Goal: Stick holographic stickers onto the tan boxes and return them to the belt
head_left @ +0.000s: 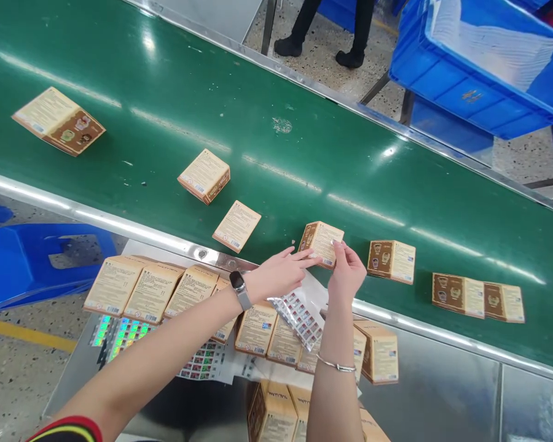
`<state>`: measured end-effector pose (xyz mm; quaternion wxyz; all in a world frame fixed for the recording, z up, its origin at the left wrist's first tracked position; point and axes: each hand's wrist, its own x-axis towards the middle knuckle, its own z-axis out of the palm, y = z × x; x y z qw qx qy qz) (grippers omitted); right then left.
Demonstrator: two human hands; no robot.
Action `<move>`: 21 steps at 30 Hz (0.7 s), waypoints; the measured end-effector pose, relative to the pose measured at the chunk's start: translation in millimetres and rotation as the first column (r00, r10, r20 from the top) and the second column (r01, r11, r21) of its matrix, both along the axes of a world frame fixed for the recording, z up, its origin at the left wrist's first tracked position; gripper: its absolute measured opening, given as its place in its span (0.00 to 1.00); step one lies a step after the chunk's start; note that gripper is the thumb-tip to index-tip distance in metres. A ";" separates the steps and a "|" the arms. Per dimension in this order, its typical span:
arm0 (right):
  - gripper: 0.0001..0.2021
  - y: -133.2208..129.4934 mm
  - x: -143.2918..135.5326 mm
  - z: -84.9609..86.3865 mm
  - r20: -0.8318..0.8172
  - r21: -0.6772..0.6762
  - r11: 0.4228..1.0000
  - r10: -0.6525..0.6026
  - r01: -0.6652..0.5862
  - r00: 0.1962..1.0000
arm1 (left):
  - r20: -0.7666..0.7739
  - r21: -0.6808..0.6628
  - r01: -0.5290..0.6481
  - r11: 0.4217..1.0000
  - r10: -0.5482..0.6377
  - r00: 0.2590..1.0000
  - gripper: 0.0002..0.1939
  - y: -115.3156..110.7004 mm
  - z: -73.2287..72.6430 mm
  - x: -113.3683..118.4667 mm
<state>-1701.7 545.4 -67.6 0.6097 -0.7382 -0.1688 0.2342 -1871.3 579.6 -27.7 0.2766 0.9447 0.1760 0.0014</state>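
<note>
My left hand (283, 270), with a watch on its wrist, reaches over the belt's near edge, its outstretched fingers on the lower part of a brown and cream box (325, 239). At the box's right side is my right hand (348, 267), thumb and forefinger pinched together near its printed face; whatever they pinch is too small to make out. Under my hands lies a clear bag or sheet with rows of small stickers (299, 319). A cream box (237, 226) rests on the belt left of my hands, and another brown and cream box (391, 261) is to their right.
The green belt (267, 184) crosses diagonally, carrying several more boxes. Along its near side, rows of boxes (152, 293) and shiny sticker sheets (129, 331) lie on a metal table (447, 387). Beyond it are a blue crate (470, 92) and a person's legs (304, 24).
</note>
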 end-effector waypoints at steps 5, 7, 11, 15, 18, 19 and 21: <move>0.20 -3.5 22.6 9.0 0.085 -0.087 0.990 0.119 -0.112 0.989 | 0.018 0.015 -0.002 1.000 0.002 1.000 0.10 -2.4 -2.0 9.9; 0.19 -4.9 28.7 12.1 0.132 -0.138 0.979 0.170 -0.152 0.977 | 0.017 0.007 0.002 1.000 -0.002 1.000 0.10 -3.1 -2.5 13.8; 0.20 -6.4 35.5 15.2 0.258 -0.244 0.956 0.226 -0.163 0.940 | 0.036 -0.018 0.003 1.000 -0.003 0.999 0.11 -3.8 -3.9 22.3; 0.25 -6.3 41.7 16.4 0.378 -0.322 0.945 0.178 -0.051 0.908 | 0.056 -0.086 -0.012 0.996 0.017 0.998 0.11 -3.7 -1.0 28.7; 0.31 -10.6 40.3 29.6 0.489 -0.396 0.917 0.164 0.051 0.857 | 0.044 -0.167 -0.084 0.982 0.092 0.995 0.11 -3.2 14.6 21.6; 0.30 -14.5 36.2 38.7 0.526 -0.394 0.917 0.177 0.054 0.832 | 0.037 -0.198 -0.122 0.973 0.132 0.991 0.12 -3.3 23.3 15.8; 0.26 -27.4 21.1 64.0 0.558 -0.372 0.926 0.279 -0.065 0.782 | 0.041 -0.296 -0.220 0.930 0.242 0.969 0.13 -4.2 44.5 0.1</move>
